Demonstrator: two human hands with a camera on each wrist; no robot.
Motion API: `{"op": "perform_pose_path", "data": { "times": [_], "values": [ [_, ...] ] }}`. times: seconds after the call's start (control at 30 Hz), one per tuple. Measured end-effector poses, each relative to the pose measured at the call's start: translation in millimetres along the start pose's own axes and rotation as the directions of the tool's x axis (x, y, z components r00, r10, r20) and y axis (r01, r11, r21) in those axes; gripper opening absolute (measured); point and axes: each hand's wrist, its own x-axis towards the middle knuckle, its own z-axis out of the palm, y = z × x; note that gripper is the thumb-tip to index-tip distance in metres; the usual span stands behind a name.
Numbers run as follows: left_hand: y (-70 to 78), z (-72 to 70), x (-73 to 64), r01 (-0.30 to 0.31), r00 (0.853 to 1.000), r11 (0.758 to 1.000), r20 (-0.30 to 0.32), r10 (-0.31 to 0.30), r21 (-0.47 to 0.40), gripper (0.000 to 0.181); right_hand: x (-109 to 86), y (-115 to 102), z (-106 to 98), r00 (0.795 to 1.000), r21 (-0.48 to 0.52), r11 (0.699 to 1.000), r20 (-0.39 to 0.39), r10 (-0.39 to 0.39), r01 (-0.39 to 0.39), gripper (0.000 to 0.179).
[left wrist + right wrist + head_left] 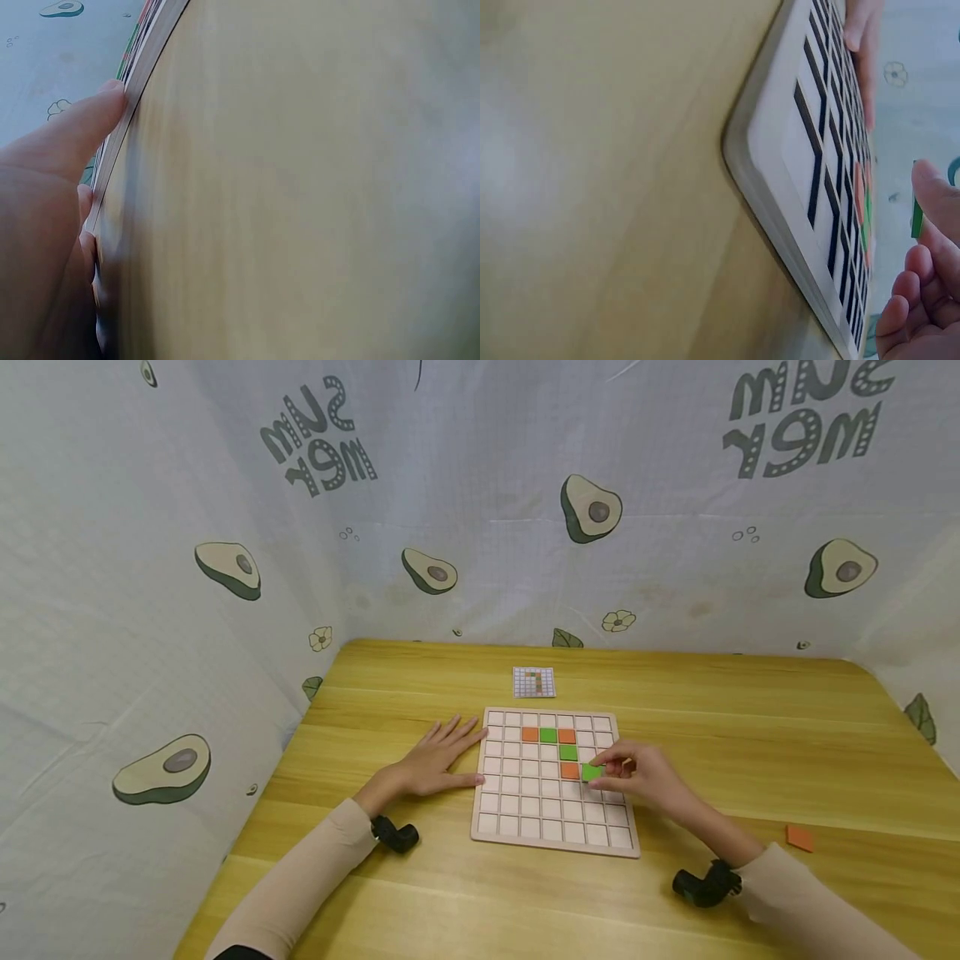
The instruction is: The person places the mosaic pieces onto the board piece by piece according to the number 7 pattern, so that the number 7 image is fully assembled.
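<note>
A pale wooden grid board (519,824) lies flat on the table, with several orange and green square tiles set in its cells. Between thumb and finger, my right hand (636,770) pinches a green tile (591,772). In the head view that tile appears just right of the lowest orange tile (569,771); the right wrist view shows the held green tile (917,214) raised above the board. My left hand (438,760) lies with fingers spread on the table, thumb and fingertips touching the board's left edge. The left wrist view shows the thumb (82,124) against that edge.
A small printed card (534,692) with a coloured grid pattern lies behind the board. One loose orange tile (799,837) is on the table (720,718) at the right, near the right forearm. A white avocado-print curtain (495,527) surrounds the table at the back and sides.
</note>
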Motion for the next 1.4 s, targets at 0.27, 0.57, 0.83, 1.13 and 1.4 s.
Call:
{"op": "perform_pose_path", "data": {
  "times": [0.27, 0.57, 0.83, 1.13, 1.4],
  "values": [
    [1.3, -1.5, -0.6, -0.006, 1.0, 1.0, 0.005, 0.006, -0.006, 0.084, 1.2, -2.0, 14.5, 0.999, 0.054, 0.999, 0.052, 0.002, -0.005, 0.022],
    [1.0, -0.7, -0.7, -0.009, 1.0, 1.0, 0.0, 0.009, -0.009, 0.084, 3.7, 2.9, 26.0, 0.997, 0.055, 0.998, 0.071, 0.015, -0.019, 0.023],
    [1.4, -1.2, -1.0, -0.01, 1.0, 1.0, -0.002, 0.01, -0.014, 0.084, 6.0, 3.6, 30.1, 0.997, 0.032, 0.999, 0.076, 0.03, -0.033, 0.023],
    [2.9, -1.5, -1.2, -0.007, 1.0, 1.0, -0.007, 0.007, -0.016, 0.083, 5.8, 1.2, 32.1, 0.997, 0.04, 0.999, 0.076, 0.004, -0.007, 0.024],
    [1.7, -0.2, -0.9, -0.009, 1.0, 1.0, -0.008, 0.009, -0.005, 0.083, 5.9, 0.6, 31.2, 0.996, 0.033, 0.999, 0.081, 0.023, -0.026, 0.025]
  ]
}}
